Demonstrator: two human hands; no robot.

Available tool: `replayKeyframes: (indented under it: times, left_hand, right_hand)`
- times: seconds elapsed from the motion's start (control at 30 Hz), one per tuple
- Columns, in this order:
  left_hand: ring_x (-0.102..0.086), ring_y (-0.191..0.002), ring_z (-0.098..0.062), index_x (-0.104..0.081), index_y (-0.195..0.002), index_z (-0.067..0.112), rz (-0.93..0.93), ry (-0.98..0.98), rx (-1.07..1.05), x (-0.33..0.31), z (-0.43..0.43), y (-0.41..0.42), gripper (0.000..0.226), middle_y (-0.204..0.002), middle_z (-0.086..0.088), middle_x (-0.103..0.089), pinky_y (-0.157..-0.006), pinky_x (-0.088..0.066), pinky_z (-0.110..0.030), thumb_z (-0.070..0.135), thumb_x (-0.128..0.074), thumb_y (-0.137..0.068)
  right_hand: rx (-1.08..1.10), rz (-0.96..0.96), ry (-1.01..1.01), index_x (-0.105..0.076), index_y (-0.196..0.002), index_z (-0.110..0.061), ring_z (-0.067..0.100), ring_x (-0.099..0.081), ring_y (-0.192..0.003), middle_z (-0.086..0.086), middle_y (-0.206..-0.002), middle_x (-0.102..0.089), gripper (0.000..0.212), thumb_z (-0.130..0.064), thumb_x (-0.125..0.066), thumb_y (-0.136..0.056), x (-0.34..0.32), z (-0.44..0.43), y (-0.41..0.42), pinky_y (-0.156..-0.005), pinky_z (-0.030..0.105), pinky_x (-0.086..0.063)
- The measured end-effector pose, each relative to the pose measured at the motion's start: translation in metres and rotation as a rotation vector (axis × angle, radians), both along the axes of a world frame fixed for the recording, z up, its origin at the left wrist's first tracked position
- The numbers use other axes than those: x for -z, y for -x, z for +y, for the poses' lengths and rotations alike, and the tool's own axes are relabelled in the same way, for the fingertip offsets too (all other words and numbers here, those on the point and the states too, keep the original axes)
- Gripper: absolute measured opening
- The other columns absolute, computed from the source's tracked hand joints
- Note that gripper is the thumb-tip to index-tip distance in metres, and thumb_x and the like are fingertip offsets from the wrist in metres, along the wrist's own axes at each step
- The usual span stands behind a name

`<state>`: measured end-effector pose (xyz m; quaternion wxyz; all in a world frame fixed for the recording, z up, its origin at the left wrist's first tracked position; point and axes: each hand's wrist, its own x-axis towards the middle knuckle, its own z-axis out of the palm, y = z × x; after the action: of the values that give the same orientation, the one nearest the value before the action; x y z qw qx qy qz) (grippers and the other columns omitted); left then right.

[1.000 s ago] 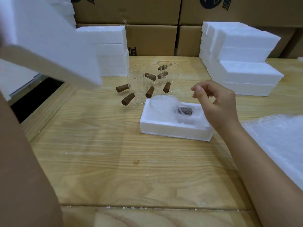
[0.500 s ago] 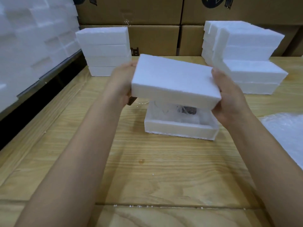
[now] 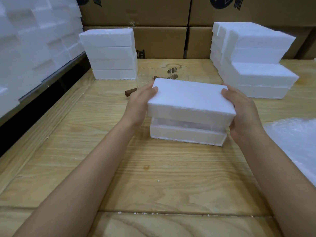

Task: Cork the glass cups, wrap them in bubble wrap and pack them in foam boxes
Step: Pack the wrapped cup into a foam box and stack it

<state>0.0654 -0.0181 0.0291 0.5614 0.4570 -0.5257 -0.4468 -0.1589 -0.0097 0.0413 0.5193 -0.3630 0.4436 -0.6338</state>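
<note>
A white foam lid [image 3: 189, 98] hovers just above the open foam box base [image 3: 186, 135] on the wooden table. My left hand [image 3: 138, 103] grips the lid's left end and my right hand [image 3: 242, 110] grips its right end. Through the narrow gap between lid and base a bubble-wrapped glass cup [image 3: 184, 123] shows faintly. Behind the lid stand several clear glass cups [image 3: 150, 74] with brown corks [image 3: 172, 76] among them, and one loose cork [image 3: 130, 92] lies by my left hand.
A stack of foam boxes [image 3: 111, 53] stands at the back left, a larger stepped stack [image 3: 253, 60] at the back right. A bubble wrap sheet [image 3: 297, 146] covers the right edge. Cardboard cartons [image 3: 136, 12] line the back; foam pieces [image 3: 30, 48] pile up far left.
The lid came in from the upper left in my left hand, my right hand took its other end, and both lowered it almost onto the base.
</note>
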Motion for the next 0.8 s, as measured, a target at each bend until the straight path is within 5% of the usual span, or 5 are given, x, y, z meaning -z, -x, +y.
replayKeyframes:
  times: [0.1,0.4,0.63,0.8]
  left_hand:
    - [-0.065,-0.073,-0.002,-0.069,-0.099,0.020,0.018,0.045,0.056,0.003,0.003,-0.001,0.028,-0.082,0.012,-0.072,-0.059,-0.046,-0.012,0.028,-0.050,-0.081]
    - [-0.066,-0.074,-0.003,-0.069,-0.102,0.019,0.096,0.010,0.040,0.012,0.005,0.004,0.029,-0.083,0.010,-0.073,-0.061,-0.048,-0.013,0.028,-0.052,-0.080]
    - [-0.064,-0.086,-0.006,-0.059,-0.123,0.027,0.068,0.017,0.076,0.017,0.006,0.004,0.037,-0.110,0.003,-0.066,-0.069,-0.048,-0.015,0.023,-0.052,-0.087]
    - [-0.057,-0.078,0.003,-0.066,-0.097,0.025,-0.007,0.055,0.032,0.020,0.005,0.005,0.019,-0.093,0.023,-0.063,-0.067,-0.043,-0.015,0.018,-0.049,-0.093]
  right_hand:
    - [-0.012,-0.011,0.008,-0.065,-0.118,-0.017,0.007,-0.071,-0.076,-0.009,-0.086,-0.074,0.029,-0.015,-0.059,-0.089,0.001,0.001,0.002,-0.056,0.019,-0.052]
    - [0.004,0.017,-0.030,-0.068,-0.103,-0.026,0.008,-0.071,-0.075,-0.009,-0.088,-0.073,0.020,-0.015,-0.062,-0.087,0.012,-0.002,0.003,-0.063,0.024,-0.055]
    - [-0.021,0.052,-0.045,-0.067,-0.098,-0.029,0.009,-0.071,-0.077,-0.007,-0.097,-0.072,0.017,-0.016,-0.065,-0.087,0.019,-0.006,0.009,-0.061,0.024,-0.054]
    - [-0.042,0.071,0.022,-0.060,-0.090,-0.035,0.014,-0.063,-0.063,-0.006,-0.075,-0.067,0.020,-0.016,-0.065,-0.087,0.020,-0.005,0.009,-0.050,0.025,-0.048]
